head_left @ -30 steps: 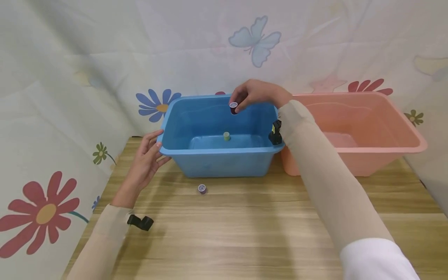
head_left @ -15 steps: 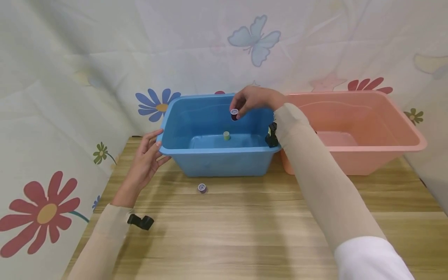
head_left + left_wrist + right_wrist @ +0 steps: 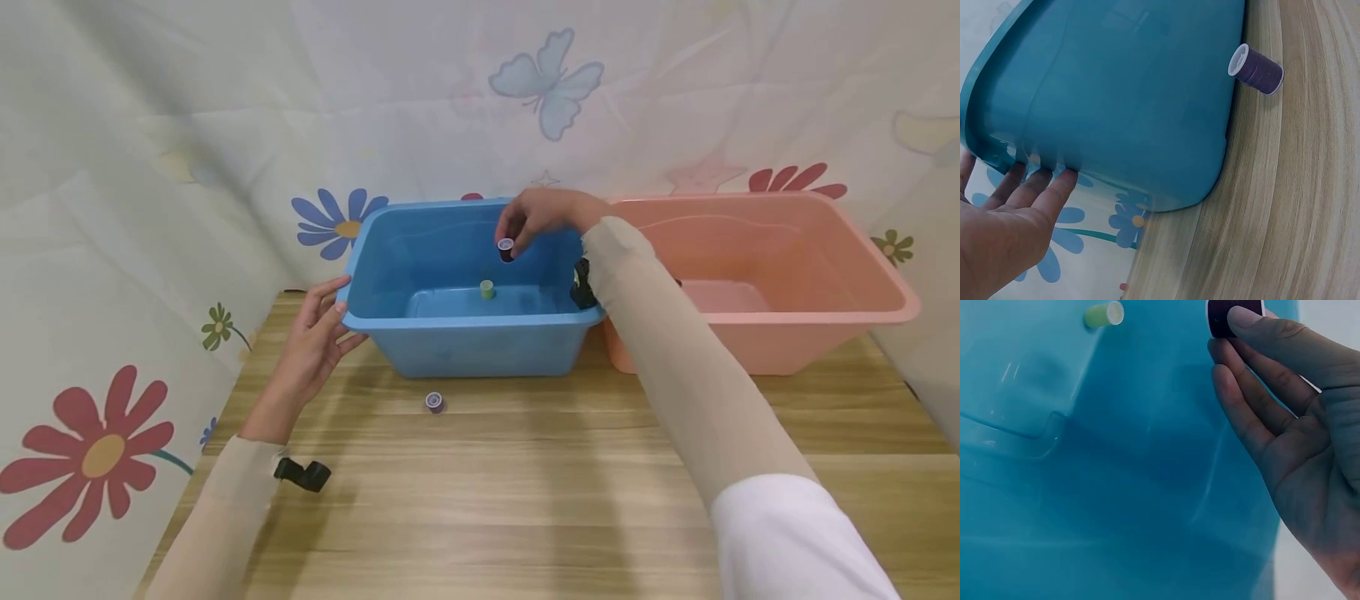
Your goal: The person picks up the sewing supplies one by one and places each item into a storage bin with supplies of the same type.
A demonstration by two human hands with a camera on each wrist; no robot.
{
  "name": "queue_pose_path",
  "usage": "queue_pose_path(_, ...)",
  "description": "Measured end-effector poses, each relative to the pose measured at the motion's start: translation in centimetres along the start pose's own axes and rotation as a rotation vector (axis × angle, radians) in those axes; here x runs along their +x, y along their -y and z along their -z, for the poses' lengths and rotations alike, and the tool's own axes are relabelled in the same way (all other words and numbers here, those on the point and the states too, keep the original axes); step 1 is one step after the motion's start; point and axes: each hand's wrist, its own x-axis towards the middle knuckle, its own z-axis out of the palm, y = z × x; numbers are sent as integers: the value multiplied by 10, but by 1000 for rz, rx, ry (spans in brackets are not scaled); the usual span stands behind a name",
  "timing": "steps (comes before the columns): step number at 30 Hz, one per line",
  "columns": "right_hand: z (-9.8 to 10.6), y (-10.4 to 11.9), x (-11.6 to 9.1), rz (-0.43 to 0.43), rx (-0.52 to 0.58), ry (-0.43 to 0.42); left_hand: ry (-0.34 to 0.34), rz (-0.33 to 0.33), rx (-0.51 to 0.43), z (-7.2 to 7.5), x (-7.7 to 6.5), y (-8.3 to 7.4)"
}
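Note:
My right hand (image 3: pixel 542 217) is over the blue tub (image 3: pixel 480 323), pinching a dark maroon thread spool (image 3: pixel 1222 319) with white ends between thumb and fingers. Below it on the tub's floor stands a small pale-green spool (image 3: pixel 487 289). My left hand (image 3: pixel 315 337) rests against the tub's left rim with fairly straight fingers; in the left wrist view their fingertips (image 3: pixel 1066 178) touch the outer wall under the rim. A purple thread spool (image 3: pixel 1261 70) stands on the table in front of the tub.
A pink tub (image 3: pixel 825 317) stands right beside the blue one, partly behind my right sleeve (image 3: pixel 675 358). Both are on a wood-grain table (image 3: pixel 450 500). A white curtain (image 3: pixel 420 92) with printed flowers and a butterfly hangs close behind and at the left.
My right hand has come down a little with the maroon spool, deeper over the blue tub. The left hand and the other spools stay in place.

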Motion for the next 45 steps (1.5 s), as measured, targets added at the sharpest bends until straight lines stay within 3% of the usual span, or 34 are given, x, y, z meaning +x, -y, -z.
queue_pose_path(8, -7, -4, 1, -2, 8, 50, 11, -4, -12, 0, -1, -1)
queue_pose_path(27, -8, -2, 1, 21, 8, 65, 14, -3, -5, 1, -2, -1)
queue_pose_path(37, -8, 5, 5, -52, -91, 57, 14, -7, -16, 1, -3, -2)
queue_pose_path(45, 0, 26, 5, 76, -211, 39, 9, -6, -3, 2, -3, -1)
